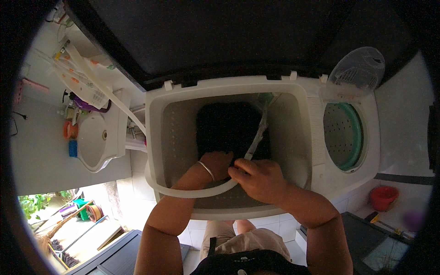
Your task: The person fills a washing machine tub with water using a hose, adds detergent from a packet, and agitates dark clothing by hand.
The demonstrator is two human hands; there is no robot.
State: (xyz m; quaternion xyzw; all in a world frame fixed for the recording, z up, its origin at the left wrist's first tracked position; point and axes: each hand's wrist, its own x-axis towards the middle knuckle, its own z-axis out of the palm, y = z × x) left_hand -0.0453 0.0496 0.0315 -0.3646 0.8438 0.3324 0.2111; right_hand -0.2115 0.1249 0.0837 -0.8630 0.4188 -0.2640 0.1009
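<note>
My right hand (259,180) is closed around a white ribbed hose (197,193), close to its outlet, over the tub (176,137) of a white twin-tub washing machine. From the outlet a clear stream of water (260,130) runs toward the tub's far right corner. Beside it, my left hand (216,166) reaches down into the tub with curled fingers, against a very dark mass (231,123). What those fingers hold is lost in the dark. The hose loops across my left forearm and over the tub's left rim.
To the right is the round spin tub (341,137), its clear lid (360,68) raised. A large dark lid (229,41) stands behind the machine. On the left are a white washbasin (94,142) and a pipe (110,94). A red bucket (384,197) sits at right.
</note>
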